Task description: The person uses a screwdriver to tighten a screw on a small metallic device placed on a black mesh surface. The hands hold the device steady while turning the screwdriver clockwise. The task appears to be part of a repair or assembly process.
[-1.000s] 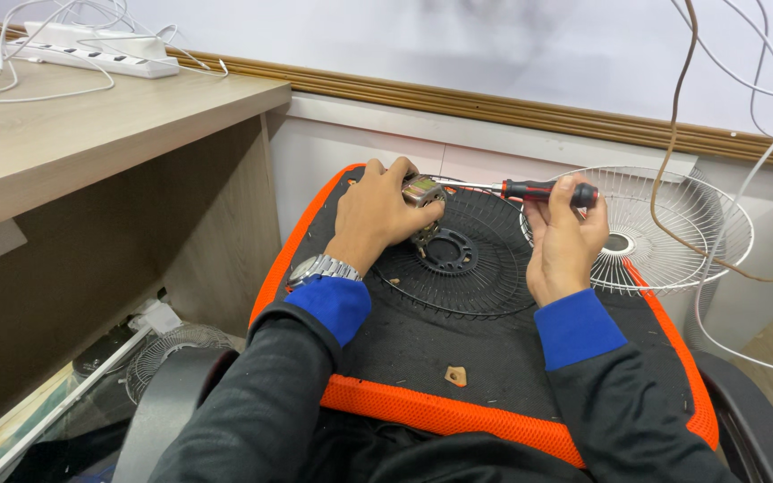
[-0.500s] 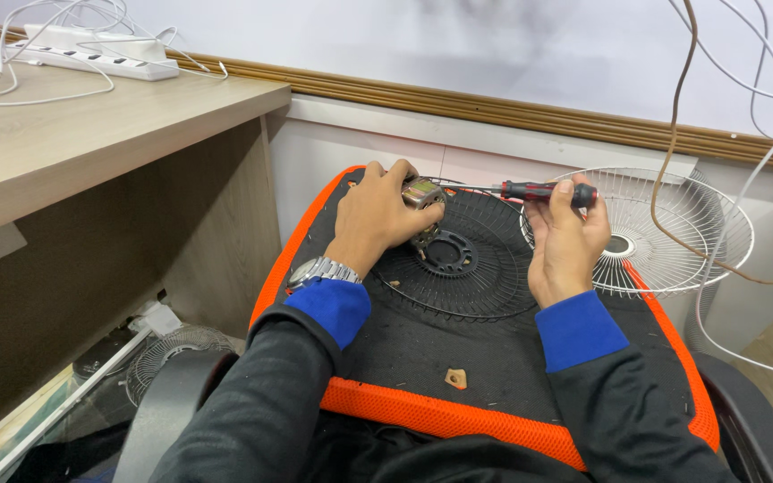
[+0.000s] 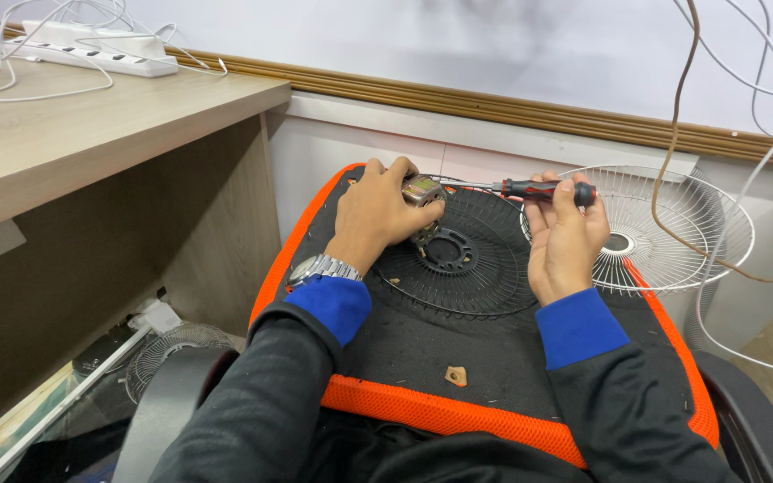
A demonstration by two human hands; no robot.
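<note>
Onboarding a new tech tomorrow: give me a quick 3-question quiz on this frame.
1. True or false: the right hand holds a screwdriver with a red and black handle.
2. What does the left hand grip? A) a small motor B) a power strip C) a wristwatch
3. What lies under the motor?

Key
1. True.
2. A.
3. A black fan grille, flat on the orange-edged chair seat; the white grille leans behind it.
</note>
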